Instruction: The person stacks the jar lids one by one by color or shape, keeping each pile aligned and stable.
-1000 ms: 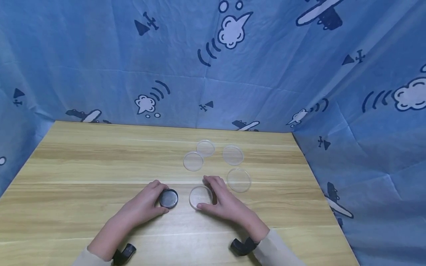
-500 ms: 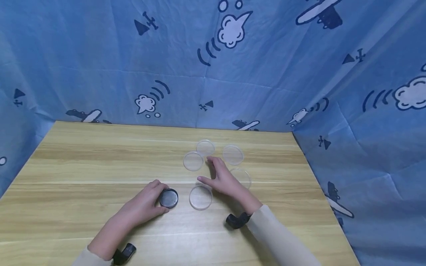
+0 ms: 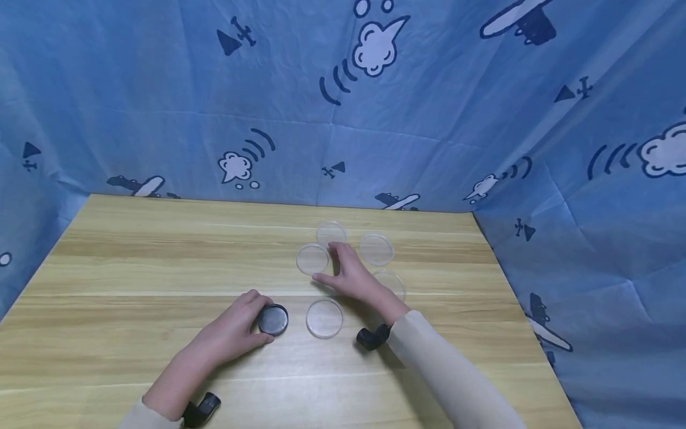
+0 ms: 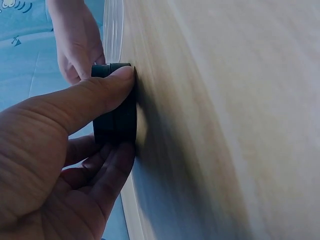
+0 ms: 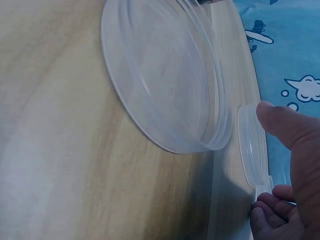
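My left hand (image 3: 236, 325) holds a round black container (image 3: 273, 320) by its sides, thumb at the near edge and fingers at the far edge. In the left wrist view a seam runs around the container's side. My right hand (image 3: 351, 274) reaches over the table, its thumb and fingers spread at the right side of a clear round dish (image 3: 312, 260). In the right wrist view the thumb overlaps that dish's rim. Just in front of this hand lies a larger clear dish (image 3: 324, 319), to the right of the black container.
Behind the right hand lie two more clear dishes, one at the back (image 3: 331, 233) and one at the right (image 3: 376, 249). The forearm partly covers another clear dish (image 3: 391, 283). A blue patterned cloth (image 3: 300, 89) hangs behind the wooden table (image 3: 134, 268).
My right hand has let go of the near clear dish and moved forward and left to the dish behind it. The left hand stays put with the black container.
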The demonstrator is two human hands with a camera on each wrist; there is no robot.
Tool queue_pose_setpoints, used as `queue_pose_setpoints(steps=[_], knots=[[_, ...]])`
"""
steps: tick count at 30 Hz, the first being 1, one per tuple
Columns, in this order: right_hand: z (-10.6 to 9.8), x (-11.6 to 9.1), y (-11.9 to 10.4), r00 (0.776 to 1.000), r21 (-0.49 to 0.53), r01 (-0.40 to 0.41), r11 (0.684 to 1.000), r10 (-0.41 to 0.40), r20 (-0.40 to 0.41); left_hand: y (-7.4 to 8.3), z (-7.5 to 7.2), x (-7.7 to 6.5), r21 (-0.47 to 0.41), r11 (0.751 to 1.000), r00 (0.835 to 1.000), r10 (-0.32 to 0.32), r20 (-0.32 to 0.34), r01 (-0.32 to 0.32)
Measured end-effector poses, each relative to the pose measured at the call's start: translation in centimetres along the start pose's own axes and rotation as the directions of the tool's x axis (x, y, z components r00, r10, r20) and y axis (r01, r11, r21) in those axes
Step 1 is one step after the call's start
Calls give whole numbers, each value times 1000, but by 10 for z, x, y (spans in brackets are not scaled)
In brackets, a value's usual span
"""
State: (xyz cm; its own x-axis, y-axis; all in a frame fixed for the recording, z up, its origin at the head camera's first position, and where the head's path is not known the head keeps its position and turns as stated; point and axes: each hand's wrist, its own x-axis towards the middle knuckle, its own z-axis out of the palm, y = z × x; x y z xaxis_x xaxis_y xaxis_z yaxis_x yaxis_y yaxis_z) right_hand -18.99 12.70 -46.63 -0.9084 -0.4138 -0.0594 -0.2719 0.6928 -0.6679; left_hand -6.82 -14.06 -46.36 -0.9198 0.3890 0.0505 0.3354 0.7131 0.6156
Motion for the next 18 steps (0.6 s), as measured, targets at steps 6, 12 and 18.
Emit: queue_pose_setpoints(steps=[6,12,18], knots=[[2,10,-2,1000,-25,18,1000,-18,9,-1,0,0,2,1000,1000,8,0,-8],[3,16,-5,999,-60,21,998,-19,41,-2,1,0,3,1000,1000,9,-6,-8],[5,19,-6,997,-95,66,993,-61,49,-1,0,0,9,1000,1000,-1,-3,1]])
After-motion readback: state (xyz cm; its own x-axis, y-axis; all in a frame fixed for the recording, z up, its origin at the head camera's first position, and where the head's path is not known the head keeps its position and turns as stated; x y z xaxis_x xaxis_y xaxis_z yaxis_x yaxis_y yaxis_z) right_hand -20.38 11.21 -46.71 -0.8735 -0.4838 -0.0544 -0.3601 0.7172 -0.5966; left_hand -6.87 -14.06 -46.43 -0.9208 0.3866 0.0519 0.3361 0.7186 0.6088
